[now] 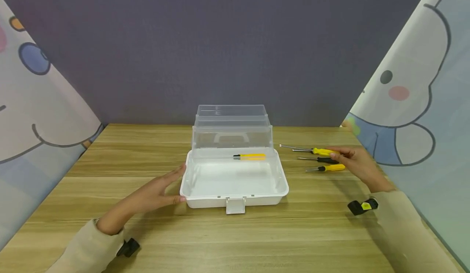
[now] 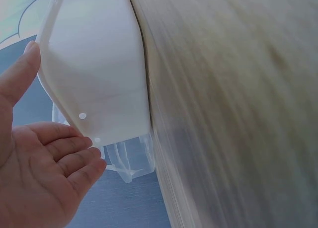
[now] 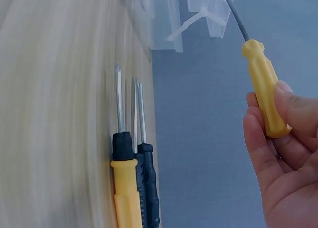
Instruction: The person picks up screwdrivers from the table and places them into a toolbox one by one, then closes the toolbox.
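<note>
A white plastic box [image 1: 216, 203] stands on the wooden table, its clear lid [image 1: 233, 138] raised at the back. My left hand [image 1: 152, 193] rests against the box's left end, thumb near the front corner and fingers at the side, fairly straight. A small tool with a yellow handle [image 1: 251, 156] lies inside along the back wall. On the right, my right hand [image 1: 356, 163] pinches the yellow handle of a screwdriver [image 3: 263, 84], lifted above the others. Beneath it lie a yellow-and-black screwdriver [image 3: 126, 188] and two black-handled screwdrivers [image 3: 151, 188], side by side.
A dark grey panel [image 1: 235, 52] rises behind the table [image 1: 235, 240]. Cartoon-printed sheets [image 1: 411, 85] hang at both sides. The box's white latch [image 1: 235, 206] hangs down in front. Dark bands with small devices [image 1: 128, 247] are on both wrists.
</note>
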Demonstrator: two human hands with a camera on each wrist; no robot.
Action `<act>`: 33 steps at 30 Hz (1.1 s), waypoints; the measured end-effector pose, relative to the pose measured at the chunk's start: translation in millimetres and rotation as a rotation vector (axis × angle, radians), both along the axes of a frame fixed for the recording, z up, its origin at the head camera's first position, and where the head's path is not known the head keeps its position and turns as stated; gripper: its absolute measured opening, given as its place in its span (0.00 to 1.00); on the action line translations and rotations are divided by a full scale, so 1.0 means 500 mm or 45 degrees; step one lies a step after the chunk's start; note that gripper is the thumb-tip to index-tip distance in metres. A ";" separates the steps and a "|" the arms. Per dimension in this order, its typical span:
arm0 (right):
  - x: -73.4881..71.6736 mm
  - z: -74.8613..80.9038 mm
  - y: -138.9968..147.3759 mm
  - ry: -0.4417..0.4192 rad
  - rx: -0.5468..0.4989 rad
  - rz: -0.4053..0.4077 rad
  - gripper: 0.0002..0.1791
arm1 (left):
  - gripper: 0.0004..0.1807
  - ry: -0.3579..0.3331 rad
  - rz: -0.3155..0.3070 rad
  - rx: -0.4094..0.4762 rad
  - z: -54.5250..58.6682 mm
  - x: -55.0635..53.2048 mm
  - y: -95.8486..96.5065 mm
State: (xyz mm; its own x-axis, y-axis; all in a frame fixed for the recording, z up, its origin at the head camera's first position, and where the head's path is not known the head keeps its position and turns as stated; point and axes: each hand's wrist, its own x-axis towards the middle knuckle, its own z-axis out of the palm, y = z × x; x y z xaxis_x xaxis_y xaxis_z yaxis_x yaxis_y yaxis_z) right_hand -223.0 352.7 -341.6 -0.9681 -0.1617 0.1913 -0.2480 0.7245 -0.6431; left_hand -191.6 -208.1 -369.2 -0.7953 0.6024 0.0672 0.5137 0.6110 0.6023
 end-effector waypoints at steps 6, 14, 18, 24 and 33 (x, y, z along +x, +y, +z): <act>0.003 0.014 -0.010 -0.062 0.001 -0.019 0.23 | 0.49 -0.008 0.008 -0.004 0.002 0.001 0.000; 0.005 0.028 -0.026 -0.123 0.013 -0.070 0.25 | 0.49 -0.001 0.003 -0.006 0.001 0.001 0.000; 0.003 0.032 -0.036 -0.137 0.016 -0.068 0.27 | 0.49 0.000 0.003 -0.005 0.001 0.001 0.000; -0.003 0.033 -0.047 -0.087 0.018 -0.046 0.26 | 0.49 -0.018 0.007 -0.005 -0.002 0.000 -0.001; -0.007 0.037 -0.065 -0.075 -0.045 -0.010 0.24 | 0.49 -0.030 0.003 -0.001 0.001 -0.001 0.000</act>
State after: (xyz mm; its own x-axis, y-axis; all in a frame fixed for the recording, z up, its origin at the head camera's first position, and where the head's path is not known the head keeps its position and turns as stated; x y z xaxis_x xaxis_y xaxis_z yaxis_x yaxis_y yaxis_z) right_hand -226.3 320.3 -323.3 -0.9790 -0.1483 0.1397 -0.2037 0.7028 -0.6816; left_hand -192.0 -208.2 -368.9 -0.7983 0.6004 0.0479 0.4979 0.6131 0.6134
